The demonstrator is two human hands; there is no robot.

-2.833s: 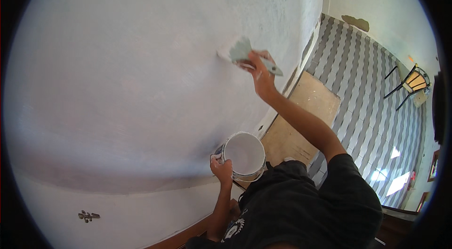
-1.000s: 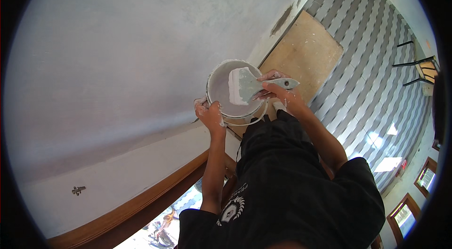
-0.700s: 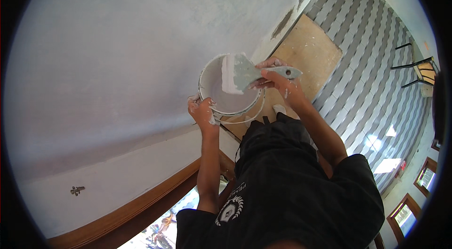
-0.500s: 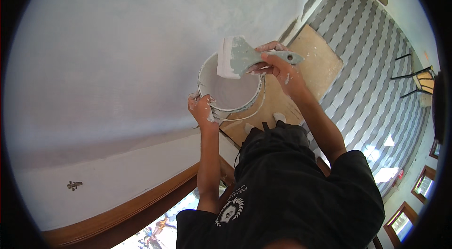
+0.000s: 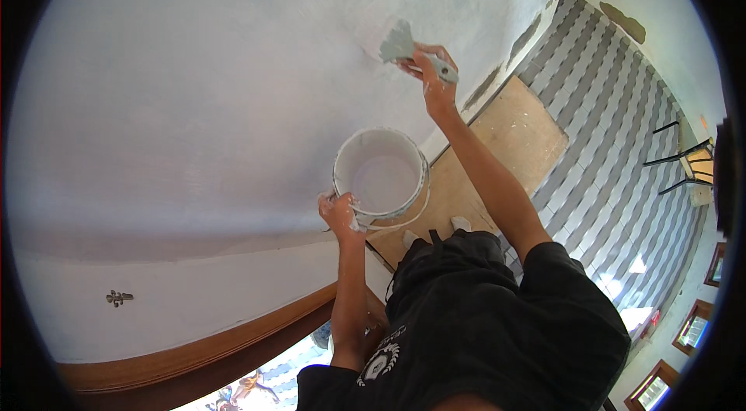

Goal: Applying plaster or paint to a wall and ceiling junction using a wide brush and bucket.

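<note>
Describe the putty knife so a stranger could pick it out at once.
Start at the big white wall filling the upper left. Follow the raised right hand up to it: the putty knife is the grey, fan-shaped blade pressed to the wall. Unlike the round white bucket lower down in the left hand, it is flat and small.

So the person is wearing a loose black short-sleeved t-shirt (image 5: 497,325), sleeves ending above the elbows, forearms bare. There's a white round graphic (image 5: 378,364) showing on the chest, too bent by the lens to make out. Both hands are going without gloves: the left hand (image 5: 339,213) is looking smeared with white stuff around the fingers, and the right hand (image 5: 432,78) is carrying a few pale flecks too. Light-coloured shoe tips (image 5: 460,223) are peeking out below the shirt.
</note>
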